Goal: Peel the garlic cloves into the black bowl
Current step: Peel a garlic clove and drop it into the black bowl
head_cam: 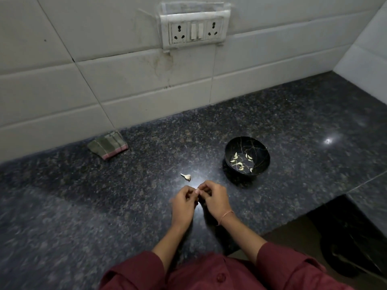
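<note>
hands: left hand point(184, 203) and right hand point(213, 197) are together at frame centre, low over the tabletop point(104, 195), fingertips meeting.
grip: both hands have their fingers curled and pinch one small garlic clove point(196, 191). Only a pale bit of it shows between the fingertips, so I can't tell how much skin is left on it.
garlic piece point(186, 176): loose on the tabletop, just beyond the left hand's fingertips and not touched. It is pale with a thin stem end pointing left.
black bowl point(247, 144): upright on the tabletop, beyond and to the right of the right hand, apart from both hands.
peeled cloves point(240, 163): about ten lie scattered on the black bowl's floor, mostly toward its near side.
cloth point(107, 145): folded and striped, at the back left where the tabletop meets the wall point(62, 91), well apart from the hands.
socket plate point(193, 30): on the wall, straight beyond the hands.
wrist: a thin bracelet point(227, 215) is on the right one.
sleeves point(136, 273): maroon, at the bottom edge.
</note>
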